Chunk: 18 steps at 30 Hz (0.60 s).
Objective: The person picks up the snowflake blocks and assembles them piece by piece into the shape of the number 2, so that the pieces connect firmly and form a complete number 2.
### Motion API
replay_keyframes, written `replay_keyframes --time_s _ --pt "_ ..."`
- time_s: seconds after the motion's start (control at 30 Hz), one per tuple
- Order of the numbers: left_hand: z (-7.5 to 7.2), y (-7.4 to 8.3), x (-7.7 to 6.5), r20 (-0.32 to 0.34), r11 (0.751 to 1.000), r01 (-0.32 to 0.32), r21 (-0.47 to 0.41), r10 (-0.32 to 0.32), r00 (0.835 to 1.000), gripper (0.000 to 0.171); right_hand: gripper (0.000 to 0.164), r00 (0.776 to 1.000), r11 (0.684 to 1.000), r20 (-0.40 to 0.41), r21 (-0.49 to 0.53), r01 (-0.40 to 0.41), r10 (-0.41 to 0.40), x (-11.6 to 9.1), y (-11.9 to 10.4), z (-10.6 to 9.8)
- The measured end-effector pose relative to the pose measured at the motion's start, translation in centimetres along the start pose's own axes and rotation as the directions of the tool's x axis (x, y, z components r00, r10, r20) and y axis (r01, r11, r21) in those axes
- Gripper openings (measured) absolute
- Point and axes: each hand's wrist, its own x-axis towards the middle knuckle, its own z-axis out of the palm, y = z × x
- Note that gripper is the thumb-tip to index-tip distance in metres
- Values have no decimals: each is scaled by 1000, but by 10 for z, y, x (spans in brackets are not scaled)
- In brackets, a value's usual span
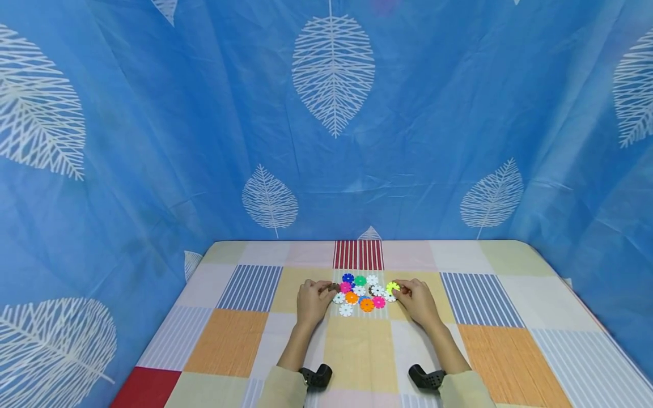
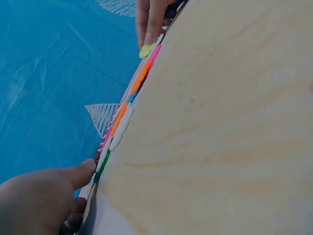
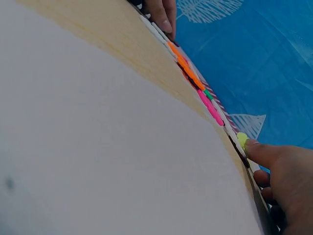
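Note:
In the head view, a cluster of flat plastic snowflake building discs, including an orange disc, a pink disc and a green disc, lies on the patchwork cloth. At the cluster's left edge my left hand pinches a brown snowflake disc. Opposite it, my right hand has a yellow-green snowflake disc between thumb and fingers. The right wrist view shows the thumb of that hand against the yellow-green disc, close over the table.
The patchwork cloth covers the table to its far edge. Blue curtains with white leaf prints hang behind and at both sides. A black wrist device sits on the left wrist, another on the right.

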Motion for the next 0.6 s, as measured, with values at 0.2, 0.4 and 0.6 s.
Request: replay_keyframes --time_s 0.2,0.4,0.6 --pt "-3 1 1 1 975 31 -218 -32 999 12 22 999 998 -26 50 -32 33 0 1 0" --pt "-9 6 3 95 871 148 -469 -116 989 9 19 996 992 -43 99 -74 78 -1 3 -2" --pt "-17 16 0 289 598 254 -760 -39 956 15 14 992 970 -93 233 -65 89 -7 -3 1"
